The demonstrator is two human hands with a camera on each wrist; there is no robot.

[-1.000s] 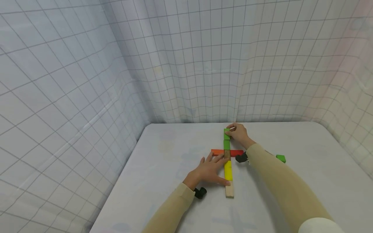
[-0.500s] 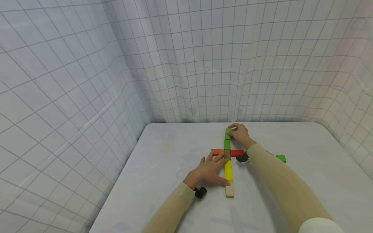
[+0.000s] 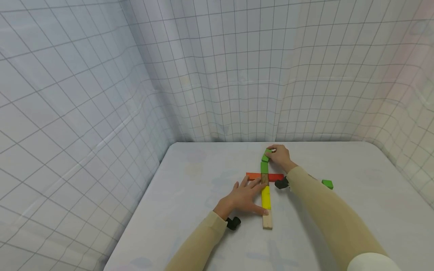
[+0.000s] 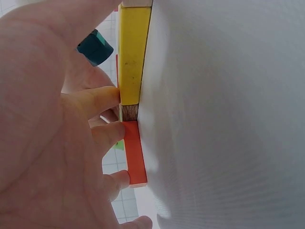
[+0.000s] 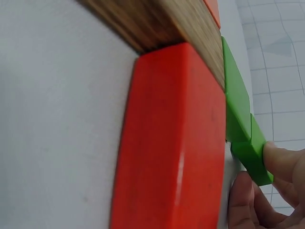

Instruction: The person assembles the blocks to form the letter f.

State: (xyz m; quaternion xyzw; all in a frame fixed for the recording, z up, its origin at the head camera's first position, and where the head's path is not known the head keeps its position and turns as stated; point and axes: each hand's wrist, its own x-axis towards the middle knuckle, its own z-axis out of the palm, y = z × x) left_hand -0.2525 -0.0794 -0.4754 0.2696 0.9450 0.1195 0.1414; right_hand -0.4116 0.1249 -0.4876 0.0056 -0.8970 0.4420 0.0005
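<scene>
A row of blocks lies on the white table: a pale wooden block (image 3: 267,221) nearest, then a yellow block (image 3: 266,198), a brown block (image 3: 265,178) and a green block (image 3: 264,167). An orange block (image 3: 252,175) and a red block (image 3: 276,177) lie either side of the brown one. My left hand (image 3: 241,198) spreads its fingers along the row, thumb at the pale block, fingertips on the yellow and orange blocks. My right hand (image 3: 280,155) pinches another green block (image 5: 256,155) at the far end; it sits at an angle, its corner against the row's green block.
Off to the right lies a loose green block (image 3: 327,184), beside the right forearm. A white grid-patterned curtain (image 3: 223,82) rises behind the table's far edge and at both sides. Black wrist-worn devices (image 3: 233,223) sit under the wrists.
The far green block has gone from straight in line with the row to tilted, its far end swung right, with my right hand shifting slightly right. The left hand has stayed put.
</scene>
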